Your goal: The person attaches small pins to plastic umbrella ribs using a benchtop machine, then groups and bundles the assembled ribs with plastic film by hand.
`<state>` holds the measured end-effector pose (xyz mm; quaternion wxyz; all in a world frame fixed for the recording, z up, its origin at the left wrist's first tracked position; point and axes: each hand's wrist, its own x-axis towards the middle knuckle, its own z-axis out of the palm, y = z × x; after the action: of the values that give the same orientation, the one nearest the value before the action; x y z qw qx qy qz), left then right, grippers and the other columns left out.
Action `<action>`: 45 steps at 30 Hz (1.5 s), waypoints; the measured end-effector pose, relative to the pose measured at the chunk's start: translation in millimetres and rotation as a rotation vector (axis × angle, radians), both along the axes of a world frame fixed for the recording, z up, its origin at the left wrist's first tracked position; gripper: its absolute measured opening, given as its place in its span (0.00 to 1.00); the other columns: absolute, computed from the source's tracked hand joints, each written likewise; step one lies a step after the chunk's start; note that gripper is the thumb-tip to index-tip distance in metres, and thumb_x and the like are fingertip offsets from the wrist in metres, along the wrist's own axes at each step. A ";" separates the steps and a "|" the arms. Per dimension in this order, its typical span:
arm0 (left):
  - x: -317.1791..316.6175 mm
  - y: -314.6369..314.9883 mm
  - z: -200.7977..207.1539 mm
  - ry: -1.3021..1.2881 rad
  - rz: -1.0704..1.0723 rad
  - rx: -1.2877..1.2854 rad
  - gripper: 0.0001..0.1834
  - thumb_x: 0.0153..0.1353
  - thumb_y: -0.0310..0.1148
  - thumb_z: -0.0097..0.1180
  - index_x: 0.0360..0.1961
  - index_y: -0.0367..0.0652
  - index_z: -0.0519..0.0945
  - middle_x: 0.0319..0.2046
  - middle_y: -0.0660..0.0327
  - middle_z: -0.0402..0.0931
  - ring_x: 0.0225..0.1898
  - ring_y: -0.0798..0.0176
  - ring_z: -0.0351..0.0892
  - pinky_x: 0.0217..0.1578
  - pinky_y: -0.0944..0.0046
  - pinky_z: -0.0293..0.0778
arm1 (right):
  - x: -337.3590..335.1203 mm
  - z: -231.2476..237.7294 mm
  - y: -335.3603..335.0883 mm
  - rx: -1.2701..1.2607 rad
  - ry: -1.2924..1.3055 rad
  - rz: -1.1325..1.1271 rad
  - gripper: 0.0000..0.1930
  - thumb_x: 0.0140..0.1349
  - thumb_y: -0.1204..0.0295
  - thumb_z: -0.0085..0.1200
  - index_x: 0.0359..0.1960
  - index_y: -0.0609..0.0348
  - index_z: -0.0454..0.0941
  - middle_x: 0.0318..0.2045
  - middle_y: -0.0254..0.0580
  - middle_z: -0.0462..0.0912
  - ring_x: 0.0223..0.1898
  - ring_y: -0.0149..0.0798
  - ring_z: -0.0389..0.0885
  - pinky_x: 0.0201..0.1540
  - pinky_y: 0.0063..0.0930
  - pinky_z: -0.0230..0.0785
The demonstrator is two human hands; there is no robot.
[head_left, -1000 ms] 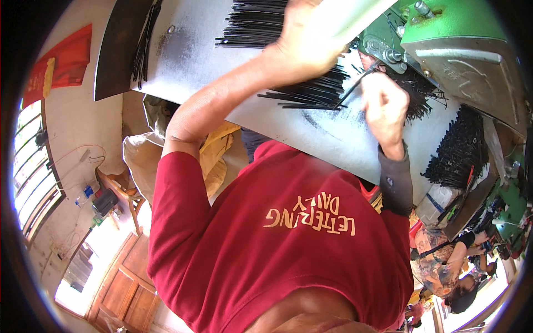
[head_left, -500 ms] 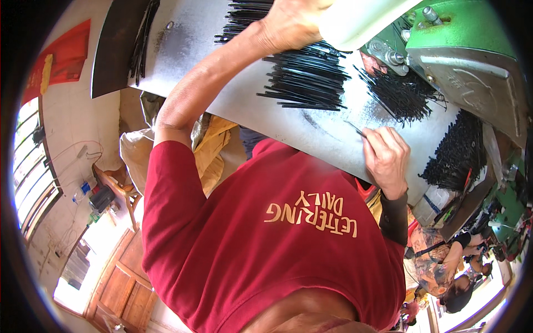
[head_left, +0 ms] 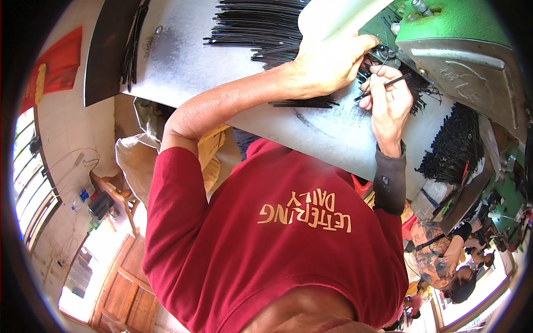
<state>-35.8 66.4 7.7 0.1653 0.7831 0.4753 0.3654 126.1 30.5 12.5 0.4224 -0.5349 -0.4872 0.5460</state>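
Note:
My right hand (head_left: 387, 102) is closed around a thin black rod (head_left: 393, 82), which slants up to the right through my fingers. Close beside it, my left hand (head_left: 328, 64) reaches across the metal tabletop (head_left: 325, 125), fingers bent at the small metal fittings (head_left: 384, 54) of a green machine (head_left: 452, 25). What its fingertips pinch is too small to make out. Beneath my left forearm lies a row of black rods (head_left: 252, 25), partly covered by the hand. A looser heap of black rods (head_left: 422, 89) sits behind my right hand, against the machine.
A pale curved cover (head_left: 336, 16) hangs over my left hand. Another dense pile of black pieces (head_left: 452, 147) lies at the table's right end, a few rods (head_left: 133, 47) at its left end. Beyond the right end another person (head_left: 438, 250) is bent over.
My left hand has moved right and down from the pale cover to the metal fittings. My right hand has risen from the tabletop to the machine, carrying the rod.

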 end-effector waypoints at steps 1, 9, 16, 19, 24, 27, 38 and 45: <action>-0.4 0.0 -1.0 -0.015 -0.005 -0.004 0.13 0.54 0.28 0.54 0.42 0.46 0.78 0.25 0.57 0.75 0.28 0.55 0.78 0.28 0.61 0.74 | 0.2 -0.7 0.2 -0.007 0.022 0.000 0.08 0.61 0.79 0.50 0.41 0.67 0.70 0.24 0.40 0.78 0.17 0.24 0.74 0.20 0.14 0.68; -0.6 -0.1 -1.7 -0.007 0.002 0.044 0.15 0.53 0.28 0.55 0.43 0.48 0.78 0.24 0.59 0.74 0.26 0.56 0.77 0.27 0.61 0.73 | 1.3 -2.5 -0.4 -0.025 0.113 -0.011 0.08 0.61 0.78 0.49 0.41 0.67 0.71 0.24 0.40 0.78 0.17 0.23 0.73 0.19 0.13 0.67; 1.3 2.4 6.0 0.108 -0.013 0.122 0.18 0.49 0.27 0.56 0.44 0.49 0.78 0.23 0.61 0.72 0.24 0.59 0.76 0.24 0.63 0.72 | 4.1 -2.6 0.4 -0.019 0.128 -0.055 0.07 0.61 0.77 0.50 0.40 0.65 0.71 0.23 0.40 0.77 0.16 0.23 0.72 0.18 0.12 0.64; 2.2 4.9 6.0 0.099 -0.053 0.130 0.19 0.48 0.27 0.57 0.45 0.48 0.78 0.23 0.61 0.71 0.23 0.60 0.75 0.23 0.64 0.70 | 6.2 -3.8 3.5 -0.015 0.133 -0.088 0.07 0.61 0.77 0.50 0.40 0.65 0.71 0.23 0.39 0.77 0.15 0.23 0.72 0.17 0.12 0.64; 1.4 6.2 0.7 0.103 -0.061 0.148 0.20 0.47 0.29 0.58 0.45 0.48 0.78 0.23 0.62 0.70 0.23 0.60 0.74 0.23 0.64 0.70 | 7.0 -9.9 4.0 -0.018 0.121 -0.060 0.07 0.61 0.77 0.49 0.39 0.64 0.71 0.22 0.39 0.77 0.15 0.23 0.72 0.17 0.12 0.63; -1.7 8.1 -1.0 0.081 -0.094 0.289 0.23 0.46 0.30 0.58 0.47 0.44 0.75 0.25 0.61 0.70 0.23 0.60 0.74 0.23 0.65 0.71 | 5.1 -13.0 3.5 -0.005 0.118 -0.078 0.06 0.61 0.77 0.49 0.39 0.64 0.71 0.22 0.39 0.77 0.15 0.23 0.72 0.17 0.12 0.63; -22.8 -16.8 2.8 -0.147 -0.225 -0.301 0.07 0.62 0.29 0.45 0.37 0.38 0.72 0.19 0.57 0.74 0.20 0.59 0.74 0.21 0.62 0.69 | 6.5 -12.1 1.1 -0.138 0.525 -0.049 0.12 0.69 0.67 0.40 0.40 0.66 0.68 0.34 0.50 0.77 0.31 0.44 0.83 0.32 0.35 0.79; -51.2 -0.7 16.1 -0.687 -0.306 -1.295 0.14 0.67 0.37 0.47 0.30 0.36 0.75 0.13 0.63 0.71 0.08 0.79 0.56 0.09 0.77 0.51 | 0.7 -20.1 10.3 -0.175 0.630 0.056 0.15 0.70 0.66 0.38 0.47 0.68 0.68 0.41 0.51 0.77 0.36 0.46 0.82 0.37 0.37 0.80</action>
<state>-86.9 65.6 23.9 0.7813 0.4285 0.4026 0.2094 126.8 40.9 -7.6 0.4896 -0.3606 -0.2983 0.7357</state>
